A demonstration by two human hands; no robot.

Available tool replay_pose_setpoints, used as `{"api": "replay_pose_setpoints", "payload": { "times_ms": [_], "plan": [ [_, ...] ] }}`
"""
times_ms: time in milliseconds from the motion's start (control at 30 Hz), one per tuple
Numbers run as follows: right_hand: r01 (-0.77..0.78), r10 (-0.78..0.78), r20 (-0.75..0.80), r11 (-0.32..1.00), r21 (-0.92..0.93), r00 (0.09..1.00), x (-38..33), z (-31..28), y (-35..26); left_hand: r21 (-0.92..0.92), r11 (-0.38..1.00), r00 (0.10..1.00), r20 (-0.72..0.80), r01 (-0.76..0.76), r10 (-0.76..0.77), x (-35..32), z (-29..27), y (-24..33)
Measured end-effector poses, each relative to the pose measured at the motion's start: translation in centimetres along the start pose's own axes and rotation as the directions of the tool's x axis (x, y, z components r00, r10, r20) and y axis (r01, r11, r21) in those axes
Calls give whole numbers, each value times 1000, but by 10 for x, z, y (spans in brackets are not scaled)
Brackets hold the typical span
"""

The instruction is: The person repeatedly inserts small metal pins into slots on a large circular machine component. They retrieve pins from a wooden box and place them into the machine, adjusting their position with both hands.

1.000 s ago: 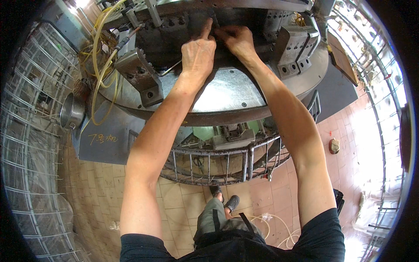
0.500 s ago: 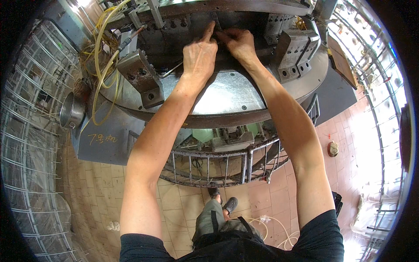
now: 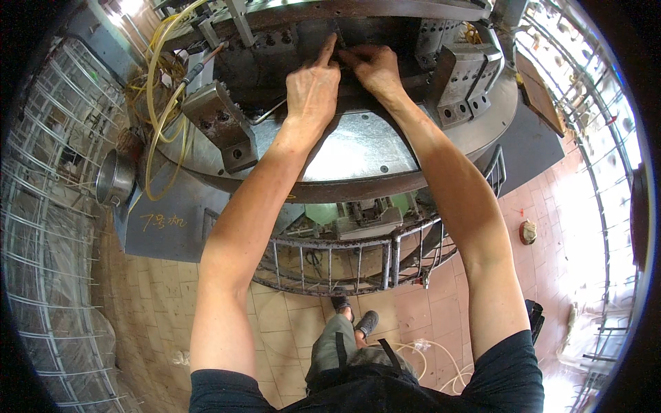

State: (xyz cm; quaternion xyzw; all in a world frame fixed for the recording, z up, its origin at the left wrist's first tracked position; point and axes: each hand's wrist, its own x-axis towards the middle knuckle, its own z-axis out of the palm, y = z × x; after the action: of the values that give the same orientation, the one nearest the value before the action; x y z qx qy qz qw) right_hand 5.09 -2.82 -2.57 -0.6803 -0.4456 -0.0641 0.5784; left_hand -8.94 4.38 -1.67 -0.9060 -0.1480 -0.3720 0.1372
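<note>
My left hand reaches into the dark recess of a round metal machine. Its index finger points straight up against a dark metal plate, while the other fingers are folded under; I see nothing held in it. Just to its right, my right hand is closed in a pinch by a thin vertical edge on the plate. What lies between its fingertips is too small and dark to make out. Below both hands is a shiny flat metal plate with screws.
Thick drilled metal blocks stand left and right of my arms. Yellow hoses loop at the left, beside a metal pot. A metal railing curves below the machine. Wire mesh racks line the sides.
Both hands stay at the same place on the dark plate, with only a very slight shift to the left. The view itself has moved a little.
</note>
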Motion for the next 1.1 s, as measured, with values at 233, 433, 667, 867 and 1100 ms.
{"api": "replay_pose_setpoints", "payload": {
  "times_ms": [233,433,667,867,1100],
  "plan": [
    [41,-41,0,999,-8,999,-1,-1,-2,22,1000,1000,3,9,-9,0,-1,1],
    [21,-21,5,1000,-17,1000,-2,-2,-3,28,1000,1000,18,14,-14,1,-2,1],
    [26,-26,-2,1000,-6,1000,0,0,1,21,1000,1000,-16,9,-8,1,1,1],
    [23,-23,-3,1000,-7,1000,0,1,3,12,1000,1000,7,4,-4,0,1,0],
    [32,-32,-5,999,-14,999,-1,0,3,22,1000,1000,7,-9,9,1,0,0]
  ]
}}
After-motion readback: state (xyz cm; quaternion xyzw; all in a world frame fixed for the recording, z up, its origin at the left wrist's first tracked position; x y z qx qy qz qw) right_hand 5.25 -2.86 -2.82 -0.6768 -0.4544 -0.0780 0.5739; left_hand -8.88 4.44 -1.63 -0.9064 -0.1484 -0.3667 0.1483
